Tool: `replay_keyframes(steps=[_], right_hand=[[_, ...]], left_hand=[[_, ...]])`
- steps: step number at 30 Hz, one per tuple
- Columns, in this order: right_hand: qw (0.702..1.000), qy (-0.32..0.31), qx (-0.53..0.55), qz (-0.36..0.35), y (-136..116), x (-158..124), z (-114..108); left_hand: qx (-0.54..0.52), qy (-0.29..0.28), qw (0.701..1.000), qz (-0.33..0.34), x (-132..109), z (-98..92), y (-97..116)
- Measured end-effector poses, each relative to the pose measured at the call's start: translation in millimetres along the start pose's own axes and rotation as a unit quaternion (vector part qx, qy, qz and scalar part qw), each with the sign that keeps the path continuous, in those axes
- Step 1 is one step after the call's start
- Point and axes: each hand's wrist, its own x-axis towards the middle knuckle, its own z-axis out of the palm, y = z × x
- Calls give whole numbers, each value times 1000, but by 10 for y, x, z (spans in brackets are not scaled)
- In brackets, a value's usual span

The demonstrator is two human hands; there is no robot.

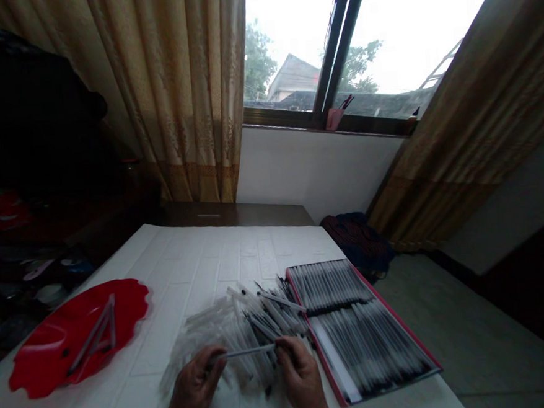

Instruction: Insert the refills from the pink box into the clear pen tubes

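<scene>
My left hand (196, 383) and my right hand (300, 376) are at the near edge of a white table (202, 265). Between them they pinch one thin clear pen (245, 352), the left on its left end, the right on its right end. The pen lies level above a loose heap of clear pen barrels and refills (243, 324). To the right of the heap lies a flat red-edged box (359, 322) packed with rows of pens. A red wavy-edged plate (77, 342) at the left holds a few finished pens.
Behind the table are a dark wooden ledge (235, 213), tan curtains (175, 92) and a window (335, 44) with a pink cup on its sill. A dark bundle (358, 238) lies on the floor to the right. Dark clutter fills the left side.
</scene>
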Motion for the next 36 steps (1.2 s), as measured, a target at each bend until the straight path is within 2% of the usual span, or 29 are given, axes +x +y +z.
replay_keyframes(steps=[6, 15, 22, 30, 36], right_hand=[[996, 11, 40, 75, -65, 33, 25], [988, 34, 79, 126, -67, 100, -36], [995, 31, -15, 93, -161, 367, -101], [992, 66, 20, 106, -141, 514, -111], [983, 119, 56, 127, -134, 626, -234]], left_hand=[[-33, -31, 998, -45, 2, 23, -49], [-34, -27, 996, -82, 39, -9, 2], [-56, -23, 992, -114, 41, -6, -36], [-69, 12, 987, -144, 31, -2, -88], [-96, 27, 981, -169, 8, -6, -138]])
